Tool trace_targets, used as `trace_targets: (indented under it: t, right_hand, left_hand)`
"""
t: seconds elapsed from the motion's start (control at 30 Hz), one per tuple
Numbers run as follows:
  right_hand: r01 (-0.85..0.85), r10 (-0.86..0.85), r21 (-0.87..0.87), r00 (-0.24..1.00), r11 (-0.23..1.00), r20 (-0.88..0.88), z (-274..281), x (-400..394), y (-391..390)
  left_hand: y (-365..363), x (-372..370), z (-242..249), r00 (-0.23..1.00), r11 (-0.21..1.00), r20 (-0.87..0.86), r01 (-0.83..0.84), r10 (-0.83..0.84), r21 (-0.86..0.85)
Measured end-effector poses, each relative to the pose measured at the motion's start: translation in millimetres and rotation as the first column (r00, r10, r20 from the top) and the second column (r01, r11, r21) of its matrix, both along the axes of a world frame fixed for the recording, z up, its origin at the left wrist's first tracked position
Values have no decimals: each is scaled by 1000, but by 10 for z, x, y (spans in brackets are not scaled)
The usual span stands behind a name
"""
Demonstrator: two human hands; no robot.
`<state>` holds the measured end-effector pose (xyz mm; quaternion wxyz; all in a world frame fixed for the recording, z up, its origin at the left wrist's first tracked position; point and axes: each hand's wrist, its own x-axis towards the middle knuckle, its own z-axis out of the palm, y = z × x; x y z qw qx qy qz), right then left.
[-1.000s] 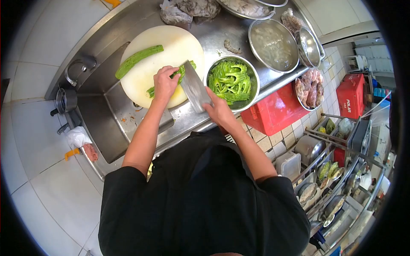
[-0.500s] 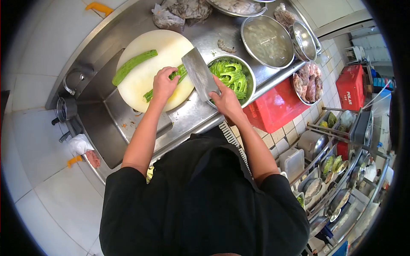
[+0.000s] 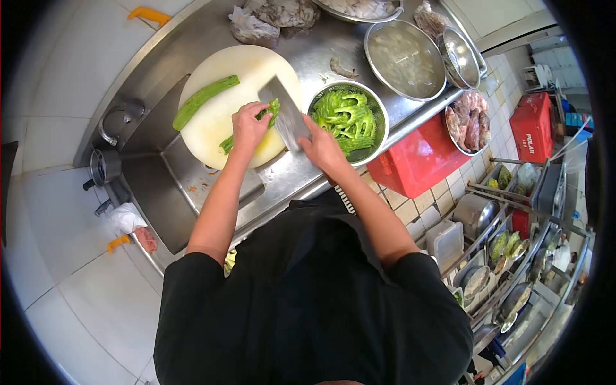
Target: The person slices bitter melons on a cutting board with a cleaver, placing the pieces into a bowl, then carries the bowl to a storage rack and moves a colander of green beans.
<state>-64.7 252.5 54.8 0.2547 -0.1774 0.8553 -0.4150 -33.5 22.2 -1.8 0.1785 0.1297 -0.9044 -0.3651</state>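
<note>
My left hand [image 3: 250, 128] is closed over a piece of green bitter melon [image 3: 272, 114] on the round white cutting board [image 3: 224, 63]. In my right hand [image 3: 323, 149] is a broad-bladed cleaver [image 3: 287, 119], its blade over the board's right side, close beside the bitter melon's end. Another long bitter melon piece [image 3: 204, 101] lies uncut at the board's left. Just right of the cleaver stands a metal colander [image 3: 383, 131] filled with curved bitter melon slices [image 3: 346, 119]. My fingers partly cover the piece under my left hand.
The board bridges the steel sink [image 3: 144, 167] and counter. A basin of cloudy water [image 3: 405, 61], a shrimp [image 3: 343, 68] and plastic bags [image 3: 256, 25] sit farther back. On the right, a bowl of meat [image 3: 468, 122] rests by a red cooler [image 3: 420, 157]; shelving [image 3: 513, 205] stands beyond.
The cleaver and my right hand have moved left, from the colander's edge to the board beside the bitter melon. My left hand still holds the piece. The view has shifted slightly.
</note>
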Motion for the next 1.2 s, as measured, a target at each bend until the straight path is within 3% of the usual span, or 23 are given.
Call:
trace_targets:
  t: [0.1,0.2,0.37,0.5,0.57,0.83,0.93,1.2]
  right_hand:
    - [-7,0,-94,997,996,-75,-109,377,405]
    - [37,-49,38,912,999,408,357,418,671]
    - [155,-153,18,940,988,306,374,274,745]
    - [217,-197,-72,956,973,217,304,16,535]
    - [164,-154,-49,975,985,160,141,-76,516]
    - [231,-202,-95,948,968,247,163,-62,469]
    - [178,-162,-40,953,983,256,191,-103,445]
    - [182,-180,-98,983,978,29,-70,-99,314]
  left_hand:
    - [-11,15,25,999,999,20,-33,32,26]
    - [-6,16,55,996,997,81,-47,43,55]
    - [24,-29,40,1000,994,7,14,-15,112]
    - [73,-65,94,996,996,-1,85,-85,-35]
    - [92,-96,118,995,995,32,91,-90,-49]
    - [72,-144,167,990,993,125,83,-72,-84]
    - [83,-159,171,988,991,136,87,-73,-98]
    - [57,-175,145,988,991,125,102,-91,-84]
